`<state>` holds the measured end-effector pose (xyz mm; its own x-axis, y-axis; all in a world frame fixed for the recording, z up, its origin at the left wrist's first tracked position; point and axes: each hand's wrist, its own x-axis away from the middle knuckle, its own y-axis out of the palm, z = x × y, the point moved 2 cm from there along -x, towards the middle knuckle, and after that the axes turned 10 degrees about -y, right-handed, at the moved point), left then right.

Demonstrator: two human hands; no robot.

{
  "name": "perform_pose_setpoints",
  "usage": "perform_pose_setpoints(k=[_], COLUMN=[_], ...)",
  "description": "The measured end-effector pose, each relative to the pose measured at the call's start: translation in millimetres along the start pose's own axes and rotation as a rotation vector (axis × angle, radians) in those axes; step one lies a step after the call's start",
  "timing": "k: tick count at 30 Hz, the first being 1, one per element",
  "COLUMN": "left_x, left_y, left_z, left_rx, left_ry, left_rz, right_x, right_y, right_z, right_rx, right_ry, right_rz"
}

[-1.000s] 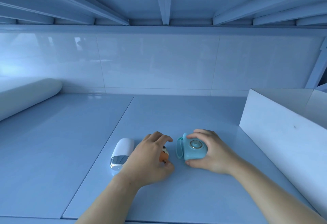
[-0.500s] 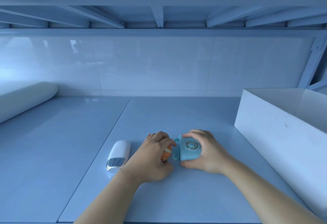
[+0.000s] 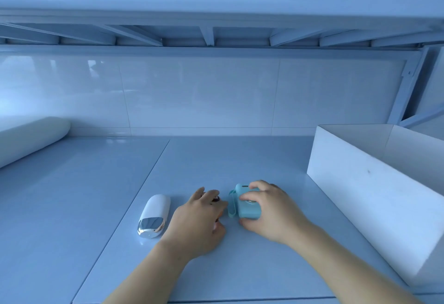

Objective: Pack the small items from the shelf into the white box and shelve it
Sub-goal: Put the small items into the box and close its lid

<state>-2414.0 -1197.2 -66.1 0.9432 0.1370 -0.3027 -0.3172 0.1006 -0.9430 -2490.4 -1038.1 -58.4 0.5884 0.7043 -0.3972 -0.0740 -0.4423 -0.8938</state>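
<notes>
1. The right hand (image 3: 271, 210) curls over a small teal device (image 3: 247, 210) – fingers clamped across its top and far side, thumb pressed to its near lower corner.
2. The teal device is a rounded-corner block with a matte, rubbery-looking skin and a thin loop strap (image 3: 231, 206) of the same colour hanging off its left side; it sits on the shelf (image 3: 216, 159), near the front edge and about midway along it.
3. The left hand (image 3: 199, 222) is cupped over a small object (image 3: 217, 199) just left of the strap. Its fingers are bent and close together around it, but the hand hides nearly all of the object, so I cannot tell how firm the grip is.
4. A smooth white capsule-shaped item (image 3: 153, 216) with a mirror-bright chrome end lies just beside the left hand, towards the shelf's left.
5. The white box (image 3: 360, 198) – matte, flat-walled, open-topped – stands at the shelf's right edge.
6. A pale, soft-looking roll (image 3: 28, 139) lies at the far left.
</notes>
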Motion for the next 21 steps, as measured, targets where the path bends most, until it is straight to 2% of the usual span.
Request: perform_pose_setpoints(k=[5,12,17,21], left_x=[1.8,-0.5,-0.9,-2.0], left_y=[4.7,6.3,2.9,4.6], left_z=[-1.3,-3.7,-7.8,-9.4], left_rx=[0.051,0.077,0.140,0.181], left_ry=[0.035,0.002,0.006,0.018], left_rz=[0.062,0.026,0.037,0.050], right_x=[6.9,7.0,8.9,8.0], right_y=[4.5,8.0,6.8,3.7], right_z=[-1.8,-4.7,-0.9,-3.5], right_rx=[-0.013,-0.011,0.002,-0.036], right_ry=[0.008,0.145,0.139,0.139], right_rz=[-0.012,-0.008,-0.038,0.004])
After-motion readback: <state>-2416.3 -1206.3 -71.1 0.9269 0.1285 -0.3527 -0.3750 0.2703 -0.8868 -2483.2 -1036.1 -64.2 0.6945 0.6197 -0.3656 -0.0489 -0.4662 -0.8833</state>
